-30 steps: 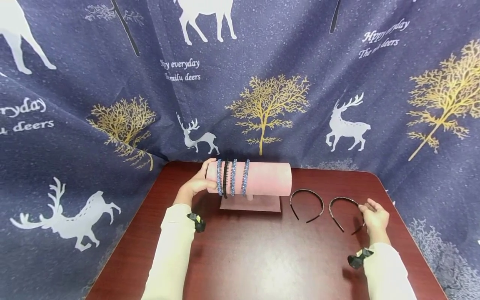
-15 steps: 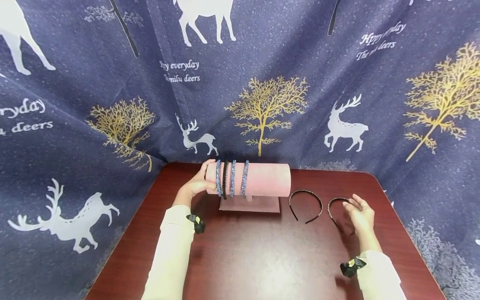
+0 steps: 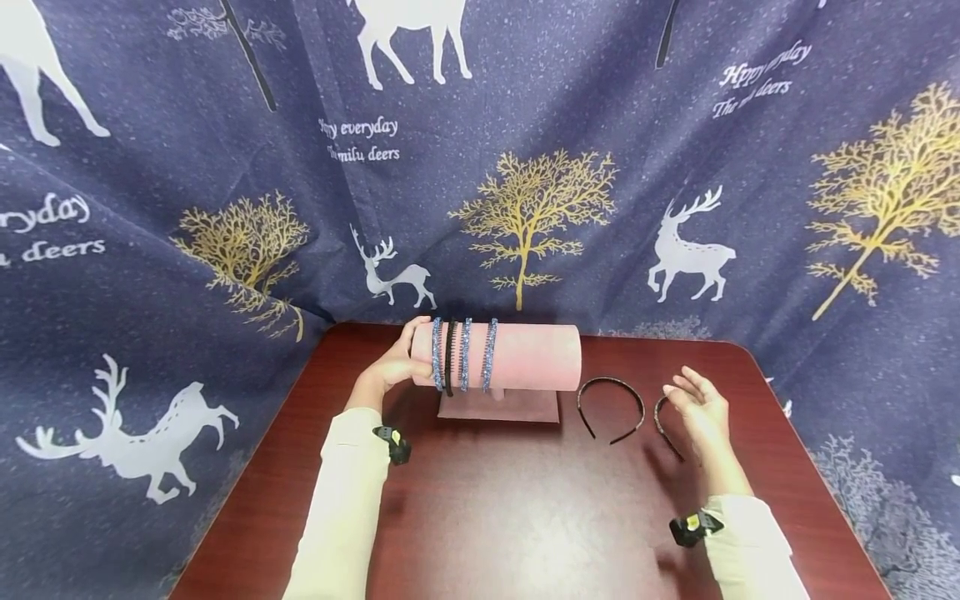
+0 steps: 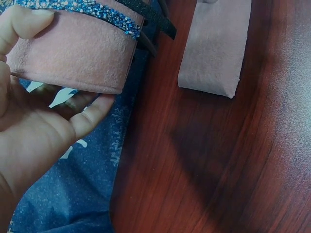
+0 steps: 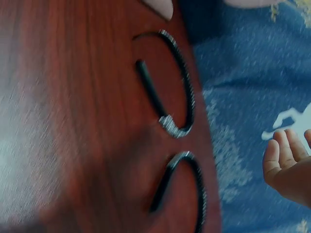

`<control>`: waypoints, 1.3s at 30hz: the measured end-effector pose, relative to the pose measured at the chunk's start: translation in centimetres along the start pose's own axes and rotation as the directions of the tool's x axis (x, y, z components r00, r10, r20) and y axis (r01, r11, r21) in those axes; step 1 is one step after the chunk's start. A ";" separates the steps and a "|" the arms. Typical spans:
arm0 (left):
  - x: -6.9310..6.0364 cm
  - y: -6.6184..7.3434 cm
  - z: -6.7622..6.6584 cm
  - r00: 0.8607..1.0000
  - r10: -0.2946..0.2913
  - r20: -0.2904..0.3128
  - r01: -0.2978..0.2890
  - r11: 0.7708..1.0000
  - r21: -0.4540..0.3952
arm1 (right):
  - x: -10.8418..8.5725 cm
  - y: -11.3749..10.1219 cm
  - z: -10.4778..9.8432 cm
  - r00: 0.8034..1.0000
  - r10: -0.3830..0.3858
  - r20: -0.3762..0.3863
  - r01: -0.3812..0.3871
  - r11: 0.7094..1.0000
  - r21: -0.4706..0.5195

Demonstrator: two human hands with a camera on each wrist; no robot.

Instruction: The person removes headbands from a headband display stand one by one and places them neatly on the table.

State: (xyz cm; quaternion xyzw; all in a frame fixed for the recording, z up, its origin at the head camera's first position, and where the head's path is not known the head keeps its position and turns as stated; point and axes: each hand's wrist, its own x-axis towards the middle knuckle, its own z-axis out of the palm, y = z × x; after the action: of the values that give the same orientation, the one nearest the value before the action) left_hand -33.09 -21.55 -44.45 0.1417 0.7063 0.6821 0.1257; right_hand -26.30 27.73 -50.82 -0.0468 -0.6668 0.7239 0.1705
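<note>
My left hand (image 3: 392, 367) grips the left end of a pink padded roll on a headband stand (image 3: 536, 357). In the left wrist view, the thumb lies on a blue glitter headband (image 4: 114, 18) and the fingers reach round the roll's end. Three blue headbands and a black headband (image 3: 449, 358) sit on the roll's left half. My right hand (image 3: 703, 421) hovers with loose fingers, holding nothing, and partly hides a dark headband (image 3: 662, 432) on the table. Left of it lies another dark headband (image 3: 611, 380) with silvery sparkle, seen also in the right wrist view.
The stand's flat pink base (image 3: 498, 408) rests on the dark red wooden table (image 3: 510, 508), near its back edge. A blue curtain (image 3: 450, 192) printed with deer and trees hangs right behind. Black wrist cameras sit on both cuffs.
My right hand has moved left from the right side of the right-hand headband to above it, with nothing held. The left hand and the stand stay where they were.
</note>
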 end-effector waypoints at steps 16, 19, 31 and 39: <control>-0.2 0.0 0.1 1.000 0.021 0.018 -0.020 1.000 -0.014 | 0.5 -3.2 4.3 0.964 -0.119 0.238 0.132 0.991 -0.039; -0.1 0.0 0.1 1.000 0.014 0.011 -0.014 1.000 -0.005 | 0.6 -3.8 4.9 0.950 -0.139 0.280 0.151 0.988 -0.024; 0.0 0.0 0.1 1.000 0.015 0.008 -0.015 1.000 -0.006 | 0.8 -6.7 7.4 0.930 -0.097 0.354 0.133 0.988 -0.077; 0.0 0.0 0.1 1.000 0.008 0.017 -0.007 0.999 -0.044 | 1.3 -7.3 9.2 0.891 -0.151 0.429 0.181 0.983 -0.031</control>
State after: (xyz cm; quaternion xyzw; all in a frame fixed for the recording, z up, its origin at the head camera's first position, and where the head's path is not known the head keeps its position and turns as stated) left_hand -32.99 -21.44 -44.46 0.1473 0.6896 0.6966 0.1322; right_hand -28.87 19.78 -42.43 0.1629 -0.7145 0.6756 0.0809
